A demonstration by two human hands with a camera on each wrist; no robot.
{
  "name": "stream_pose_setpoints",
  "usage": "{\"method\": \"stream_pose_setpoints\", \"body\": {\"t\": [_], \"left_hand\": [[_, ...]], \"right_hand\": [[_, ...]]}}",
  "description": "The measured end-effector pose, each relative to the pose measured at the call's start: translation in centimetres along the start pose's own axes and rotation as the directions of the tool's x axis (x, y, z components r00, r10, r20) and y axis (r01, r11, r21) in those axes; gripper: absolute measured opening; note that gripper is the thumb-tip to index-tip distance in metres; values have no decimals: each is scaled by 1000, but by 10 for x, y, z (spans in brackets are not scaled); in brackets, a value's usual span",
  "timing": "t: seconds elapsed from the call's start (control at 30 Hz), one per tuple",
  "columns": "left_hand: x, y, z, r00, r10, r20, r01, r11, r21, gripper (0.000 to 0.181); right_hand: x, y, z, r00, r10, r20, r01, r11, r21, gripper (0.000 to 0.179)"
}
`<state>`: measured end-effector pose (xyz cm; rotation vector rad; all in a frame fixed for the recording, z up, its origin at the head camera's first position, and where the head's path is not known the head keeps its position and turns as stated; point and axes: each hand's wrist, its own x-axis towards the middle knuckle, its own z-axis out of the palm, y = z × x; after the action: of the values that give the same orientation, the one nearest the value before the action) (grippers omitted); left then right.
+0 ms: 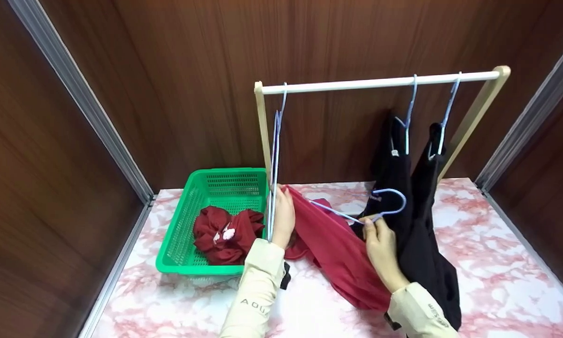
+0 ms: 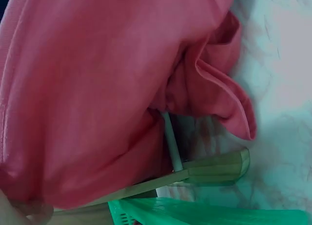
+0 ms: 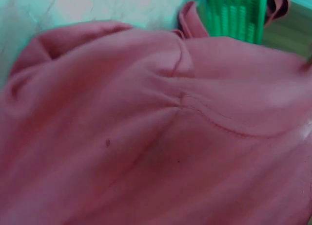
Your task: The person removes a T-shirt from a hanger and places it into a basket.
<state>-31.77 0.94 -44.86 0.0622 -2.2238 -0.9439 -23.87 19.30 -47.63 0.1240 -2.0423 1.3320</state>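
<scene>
This appears to be a booth, with wood-grain panels (image 1: 192,70) and metal framing (image 1: 81,94) around a marble-patterned tabletop (image 1: 135,291).

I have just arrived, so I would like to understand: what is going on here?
A person handles a red cloth garment: the left hand grips its edge, and the right hand pinches a thin light-blue hanger near its curved top. This hanger is not on the round white rail, where two black cloth garments hang. A dark-red cloth bundle lies in the green plastic basket.
</scene>
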Motion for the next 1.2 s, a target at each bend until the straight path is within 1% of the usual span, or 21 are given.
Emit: {"method": "stream_pose_setpoints", "body": {"t": [0.07, 0.13, 0.2, 0.27, 0.3, 0.37, 0.43, 0.47, 0.53, 0.57, 0.6, 0.63, 0.7, 0.73, 0.77, 0.8, 0.83, 0.9, 1.0, 1.1, 1.2], "left_hand": [[-1, 0, 0, 1000, -2, -6, 2, 999, 37, 15], [-1, -1, 0, 999, 32, -20, -29, 994, 110, 16], [-1, -1, 0, 997, 63, -43, -56, 990, 129, 15], [-1, -1, 0, 995, 79, -63, -69, 987, 148, 16], [-1, -1, 0, 994, 82, -70, -70, 986, 151, 16], [0, -1, -1, 995, 60, -75, -51, 993, 110, 15], [1, -1, -1, 995, 56, -87, -44, 989, 139, 16], [2, -1, 0, 993, 62, -101, -44, 985, 166, 15], [3, -2, 1, 990, 90, -110, -53, 952, 303, 16], [4, -2, 1, 989, 94, -114, -52, 944, 327, 15], [4, -3, 2, 989, 89, -116, -47, 946, 320, 14], [5, -3, 1, 992, 69, -110, -35, 956, 292, 13], [7, -3, 0, 997, 16, -81, 1, 978, 208, 11], [8, -2, -2, 997, -24, -67, 32, 993, 115, 9], [9, -2, -3, 996, -62, -61, 64, 997, 32, 7], [9, -1, -3, 995, -91, -48, 91, 996, -10, 7], [10, -1, -4, 993, -114, -35, 113, 993, -26, 6], [10, 0, -6, 990, -141, -7, 141, 989, -34, 6], [10, -1, -9, 986, -160, 43, 162, 986, -31, 10], [11, -1, -11, 984, -159, 80, 160, 987, -11, 13], [11, -2, -12, 985, -151, 89, 151, 989, 6, 14]], "right_hand": [[0, -1, -1, 999, 24, -23, -24, 1000, -8, 15], [0, 0, -1, 998, 38, -43, -40, 998, -40, 15], [0, 1, -1, 996, 61, -61, -64, 996, -54, 16], [0, 3, -1, 993, 88, -78, -92, 994, -60, 16], [0, 4, -1, 991, 98, -86, -104, 992, -69, 16], [0, 7, -1, 987, 121, -102, -130, 988, -82, 17], [0, 8, -1, 984, 139, -112, -151, 983, -104, 17], [0, 8, -1, 982, 148, -113, -162, 979, -125, 18], [0, 8, -1, 977, 191, -93, -204, 964, -170, 21], [0, 7, -1, 973, 219, -77, -230, 954, -192, 23], [0, 7, -2, 967, 246, -61, -253, 944, -212, 25], [0, 7, -2, 961, 273, -45, -276, 934, -228, 26], [0, 7, -3, 947, 322, -21, -317, 915, -249, 29], [0, 7, -3, 942, 334, -16, -327, 911, -253, 29], [0, 7, -2, 942, 336, -17, -329, 909, -254, 28], [0, 7, -2, 944, 331, -20, -325, 912, -250, 28], [0, 7, -1, 946, 323, -24, -319, 915, -246, 27], [-1, 7, -1, 950, 309, -33, -308, 922, -236, 25], [0, 7, 1, 955, 293, -55, -297, 929, -220, 23], [0, 7, 1, 956, 282, -80, -293, 933, -210, 21], [0, 8, 0, 956, 276, -96, -290, 936, -198, 20]]}}
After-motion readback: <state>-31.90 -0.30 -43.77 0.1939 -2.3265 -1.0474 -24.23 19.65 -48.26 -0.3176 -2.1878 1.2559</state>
